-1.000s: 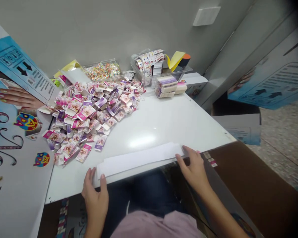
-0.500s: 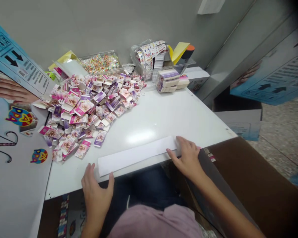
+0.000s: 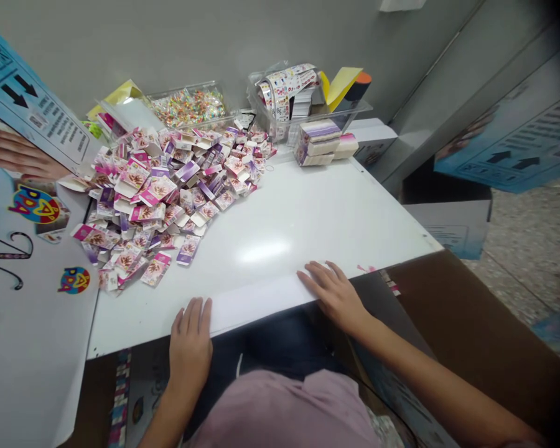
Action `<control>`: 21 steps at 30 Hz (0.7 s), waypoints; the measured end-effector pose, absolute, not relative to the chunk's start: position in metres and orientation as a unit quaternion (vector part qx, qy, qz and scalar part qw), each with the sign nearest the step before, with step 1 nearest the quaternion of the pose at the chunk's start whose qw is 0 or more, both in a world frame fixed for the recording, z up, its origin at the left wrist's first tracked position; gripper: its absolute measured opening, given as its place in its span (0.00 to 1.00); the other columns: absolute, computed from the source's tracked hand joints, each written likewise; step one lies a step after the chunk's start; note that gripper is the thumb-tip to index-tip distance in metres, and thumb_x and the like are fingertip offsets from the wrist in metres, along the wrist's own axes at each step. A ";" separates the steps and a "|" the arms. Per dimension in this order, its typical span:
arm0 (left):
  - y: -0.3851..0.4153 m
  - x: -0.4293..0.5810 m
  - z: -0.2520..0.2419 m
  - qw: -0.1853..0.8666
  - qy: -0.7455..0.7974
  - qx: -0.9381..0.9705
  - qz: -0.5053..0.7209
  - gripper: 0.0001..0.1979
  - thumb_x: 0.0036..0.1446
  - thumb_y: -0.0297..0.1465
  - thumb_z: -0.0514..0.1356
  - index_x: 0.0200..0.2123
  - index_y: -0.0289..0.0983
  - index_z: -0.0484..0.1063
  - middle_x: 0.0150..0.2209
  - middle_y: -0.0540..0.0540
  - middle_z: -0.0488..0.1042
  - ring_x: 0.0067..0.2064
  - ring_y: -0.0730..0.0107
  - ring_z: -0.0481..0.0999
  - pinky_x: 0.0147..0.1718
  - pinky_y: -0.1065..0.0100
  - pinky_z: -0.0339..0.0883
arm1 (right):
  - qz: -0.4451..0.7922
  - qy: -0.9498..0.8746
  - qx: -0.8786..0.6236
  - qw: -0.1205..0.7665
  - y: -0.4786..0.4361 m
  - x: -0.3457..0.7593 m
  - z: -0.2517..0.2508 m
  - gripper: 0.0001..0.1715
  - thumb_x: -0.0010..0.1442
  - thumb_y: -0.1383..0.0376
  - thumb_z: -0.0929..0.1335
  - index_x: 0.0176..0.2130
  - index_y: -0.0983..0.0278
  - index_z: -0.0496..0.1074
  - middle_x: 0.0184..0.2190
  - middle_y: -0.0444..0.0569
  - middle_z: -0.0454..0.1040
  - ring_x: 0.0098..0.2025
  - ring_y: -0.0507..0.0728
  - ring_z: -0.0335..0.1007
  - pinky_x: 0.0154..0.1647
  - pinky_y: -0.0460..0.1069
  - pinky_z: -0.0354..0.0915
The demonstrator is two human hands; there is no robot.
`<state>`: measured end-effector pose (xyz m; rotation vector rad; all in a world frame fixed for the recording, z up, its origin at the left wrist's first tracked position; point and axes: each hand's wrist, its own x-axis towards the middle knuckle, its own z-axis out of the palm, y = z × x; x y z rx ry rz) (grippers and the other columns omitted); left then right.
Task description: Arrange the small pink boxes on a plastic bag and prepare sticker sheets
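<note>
A long folded strip of white paper (image 3: 256,305) lies along the front edge of the white table (image 3: 308,211). My left hand (image 3: 190,336) rests at the strip's left end, its fingers stretched out flat; the thumb is hidden. Over the right end, my right hand (image 3: 335,297) lies with its fingers extended and slightly spread. Neither hand is closed round the paper.
A heap of small pink and purple printed boxes (image 3: 158,193) covers the table's left side. Behind it stand a clear tray of colourful small packets (image 3: 189,106) and a clear bin (image 3: 284,127) with sticker strips. Stacked printed cards (image 3: 316,143) sit beside the bin. Large cartons (image 3: 32,249) flank the left.
The paper strip now sits nearer the table's front edge. Both hands have moved inward and come down flat on its ends, where before they framed it with thumbs and fingers apart.
</note>
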<state>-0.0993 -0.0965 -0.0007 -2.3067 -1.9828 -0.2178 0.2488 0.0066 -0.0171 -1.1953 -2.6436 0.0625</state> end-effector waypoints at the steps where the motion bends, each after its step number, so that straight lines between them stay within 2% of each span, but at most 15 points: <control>1: -0.101 -0.100 0.000 0.043 -0.651 -0.754 -0.078 0.32 0.51 0.17 0.50 0.61 0.35 0.63 0.59 0.34 0.70 0.61 0.49 0.68 0.58 0.50 0.60 | 0.022 -0.904 -0.407 0.127 0.004 0.251 -0.017 0.35 0.59 0.77 0.59 0.64 0.64 0.62 0.59 0.60 0.67 0.64 0.67 0.59 0.63 0.68 0.55; 4: -0.102 -0.105 0.011 0.016 -0.661 -0.744 -0.096 0.32 0.48 0.18 0.52 0.59 0.35 0.65 0.56 0.36 0.72 0.57 0.50 0.72 0.53 0.54 0.65 | 0.020 -0.910 -0.397 0.113 0.004 0.255 -0.005 0.35 0.58 0.78 0.59 0.63 0.64 0.64 0.58 0.59 0.69 0.62 0.66 0.62 0.62 0.66 0.58; 8: -0.076 -0.121 0.042 -0.092 -0.693 -0.710 -0.079 0.20 0.56 0.26 0.51 0.52 0.38 0.68 0.47 0.41 0.77 0.45 0.54 0.77 0.43 0.58 0.71 | 0.042 -0.921 -0.382 0.061 0.024 0.250 0.028 0.30 0.58 0.79 0.59 0.56 0.63 0.71 0.50 0.55 0.75 0.52 0.62 0.69 0.63 0.66 0.56; 11: -0.047 -0.133 0.064 -0.159 -0.655 -0.734 -0.085 0.13 0.62 0.35 0.50 0.45 0.41 0.71 0.51 0.43 0.73 0.50 0.57 0.74 0.45 0.62 0.69 | 0.077 -0.916 -0.392 0.034 0.046 0.246 0.048 0.19 0.63 0.74 0.61 0.47 0.63 0.75 0.48 0.57 0.72 0.48 0.63 0.68 0.53 0.61 0.64; 13: -0.032 -0.138 0.072 -0.185 -0.633 -0.747 -0.082 0.13 0.63 0.37 0.50 0.42 0.41 0.72 0.46 0.43 0.73 0.48 0.58 0.74 0.44 0.63 0.68 | 0.105 -0.914 -0.391 0.021 0.059 0.246 0.054 0.14 0.66 0.68 0.62 0.45 0.64 0.76 0.46 0.58 0.71 0.46 0.63 0.67 0.46 0.57 0.65; 15: -0.024 -0.140 0.074 -0.224 -0.620 -0.748 -0.077 0.13 0.63 0.38 0.51 0.41 0.41 0.72 0.42 0.44 0.73 0.44 0.59 0.74 0.43 0.64 0.68 | 0.127 -0.918 -0.377 0.008 0.067 0.248 0.054 0.14 0.67 0.65 0.61 0.46 0.63 0.75 0.41 0.56 0.72 0.42 0.62 0.67 0.44 0.55 0.64; 17: -0.023 -0.140 0.069 -0.271 -0.617 -0.732 -0.101 0.11 0.61 0.37 0.53 0.43 0.41 0.71 0.43 0.44 0.74 0.46 0.59 0.74 0.45 0.63 0.69 | 0.129 -0.922 -0.366 -0.003 0.070 0.249 0.053 0.13 0.66 0.65 0.63 0.47 0.63 0.73 0.39 0.54 0.73 0.41 0.61 0.68 0.46 0.56 0.62; 19: -0.026 -0.139 0.059 -0.306 -0.625 -0.702 -0.153 0.14 0.57 0.33 0.56 0.47 0.41 0.70 0.46 0.44 0.74 0.49 0.59 0.74 0.49 0.61 0.68 | 0.108 -0.924 -0.368 -0.009 0.069 0.248 0.051 0.15 0.60 0.66 0.68 0.48 0.63 0.72 0.40 0.54 0.75 0.43 0.63 0.69 0.50 0.58 0.59; 21: -0.031 -0.138 0.046 -0.329 -0.634 -0.667 -0.213 0.16 0.52 0.28 0.58 0.46 0.41 0.70 0.46 0.45 0.74 0.50 0.59 0.74 0.53 0.59 0.67 | 0.074 -0.924 -0.376 -0.014 0.066 0.245 0.050 0.22 0.53 0.67 0.71 0.49 0.65 0.71 0.41 0.56 0.75 0.45 0.66 0.68 0.53 0.60 0.57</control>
